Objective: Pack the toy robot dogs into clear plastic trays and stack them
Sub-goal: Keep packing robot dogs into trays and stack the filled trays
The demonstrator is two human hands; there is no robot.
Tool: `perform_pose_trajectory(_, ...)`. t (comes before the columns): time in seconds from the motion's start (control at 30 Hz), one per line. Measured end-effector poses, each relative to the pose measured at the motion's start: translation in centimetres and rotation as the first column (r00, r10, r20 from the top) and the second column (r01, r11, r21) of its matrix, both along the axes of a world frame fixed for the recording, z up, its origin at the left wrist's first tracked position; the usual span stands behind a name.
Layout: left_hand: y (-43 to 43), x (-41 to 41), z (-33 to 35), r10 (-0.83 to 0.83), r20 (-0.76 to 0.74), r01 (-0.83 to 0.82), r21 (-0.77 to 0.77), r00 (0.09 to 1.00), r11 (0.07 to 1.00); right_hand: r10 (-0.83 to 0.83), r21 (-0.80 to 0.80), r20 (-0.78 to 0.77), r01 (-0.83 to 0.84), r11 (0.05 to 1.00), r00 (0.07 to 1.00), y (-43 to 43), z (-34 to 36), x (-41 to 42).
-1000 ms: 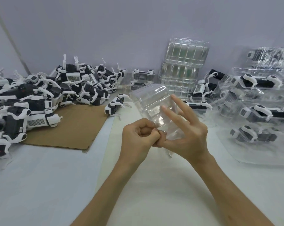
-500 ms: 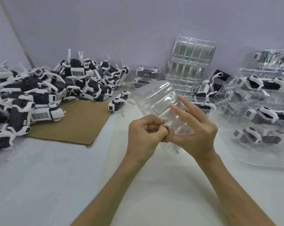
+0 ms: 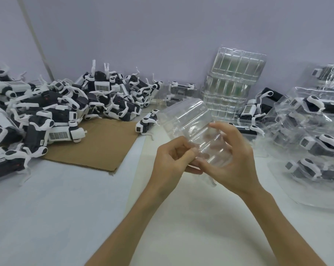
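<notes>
A clear plastic tray [image 3: 189, 120] is held tilted above the white table, its far end pointing up and left. My left hand [image 3: 170, 160] pinches its near edge between thumb and fingers. My right hand [image 3: 233, 160] curls round its right side, fingers wrapped over the ribbed wall. A large pile of black-and-white toy robot dogs [image 3: 53, 112] lies at the left. One single dog [image 3: 146, 124] lies just left of the held tray. Packed trays with dogs [image 3: 315, 139] are stacked at the right.
A stack of empty clear trays [image 3: 237, 81] leans against the back wall. A brown cardboard sheet [image 3: 97, 146] lies under the edge of the dog pile. More dogs [image 3: 254, 112] lie between the empty stack and the packed trays.
My right hand's fingers, straight before, have curled round the tray's side. The tray has stayed between both hands. The view has shifted slightly to the left.
</notes>
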State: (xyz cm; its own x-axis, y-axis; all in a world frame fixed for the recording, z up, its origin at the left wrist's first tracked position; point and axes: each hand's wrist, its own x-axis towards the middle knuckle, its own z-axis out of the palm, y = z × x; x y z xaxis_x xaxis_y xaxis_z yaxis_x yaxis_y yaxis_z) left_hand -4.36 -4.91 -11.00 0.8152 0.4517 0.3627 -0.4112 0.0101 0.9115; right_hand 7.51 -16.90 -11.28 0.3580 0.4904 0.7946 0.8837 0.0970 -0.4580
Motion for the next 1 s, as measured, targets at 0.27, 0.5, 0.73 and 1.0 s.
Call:
perform_pose_trajectory(0.27, 0.3, 0.2, -0.1, -0.071, -0.032, 0.072, 0.042, 0.997, 0.997, 0.05, -0.006, -0.114, -0.051, 0.999, 0.992, -0.6, 0.7, -0.4)
perform_pose_trajectory(0.5, 0.3, 0.6, -0.6, -0.124, -0.037, 0.126, 0.067, 0.992, 0.99, -0.184, 0.095, 0.22, 0.167, 0.981, 0.958, -0.6, 0.5, -0.4)
perform_pose_trajectory(0.73, -0.6, 1.1, -0.6, -0.023, 0.001, 0.023, 0.066, 1.0, 0.998, -0.237, 0.182, 0.363, 0.181, 0.967, 0.901, -0.2, 0.1, -0.6)
perform_pose_trajectory(1.0, -1.5, 1.1, -0.8, 0.119, 0.024, -0.12, 0.064, 0.993, 0.991, -0.201, 0.124, 0.243, 0.175, 0.977, 0.949, 0.5, 0.0, -1.5)
